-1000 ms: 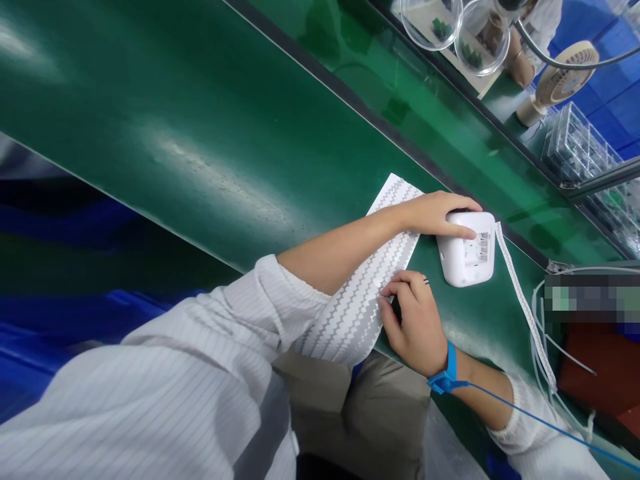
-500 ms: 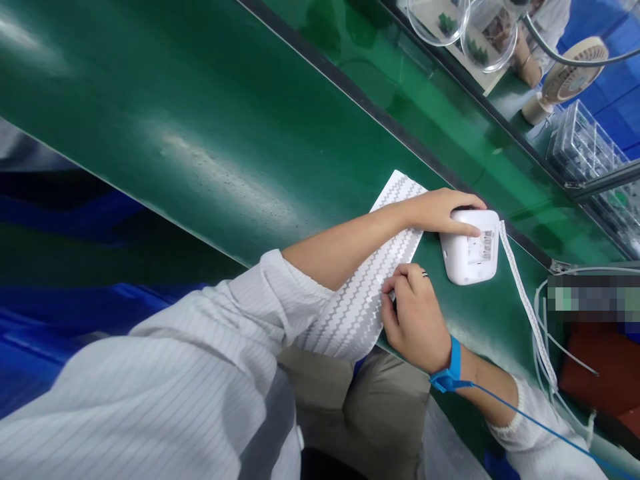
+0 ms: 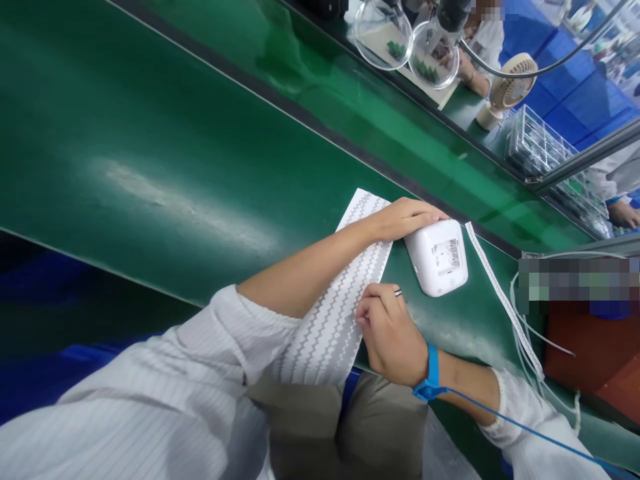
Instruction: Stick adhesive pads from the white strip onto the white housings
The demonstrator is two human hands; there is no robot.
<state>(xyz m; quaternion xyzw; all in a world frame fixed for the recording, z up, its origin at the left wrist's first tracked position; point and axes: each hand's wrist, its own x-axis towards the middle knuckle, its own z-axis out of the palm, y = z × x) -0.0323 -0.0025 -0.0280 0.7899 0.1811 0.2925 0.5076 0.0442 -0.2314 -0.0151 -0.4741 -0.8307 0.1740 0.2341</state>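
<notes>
On the green belt (image 3: 175, 167), hands hold white device (image 3: 437, 257) and zigzag sheet (image 3: 333, 313).

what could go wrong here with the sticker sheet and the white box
1. The zigzag sheet hangs over the near edge of the green bench, and the right hand picks at its edge, so it could slide or crease.
2. The left hand only rests on one end of the white device, which could skid on the smooth surface.
3. The blue wrist-strap cord trails near the loose white strips and might snag them.
</notes>
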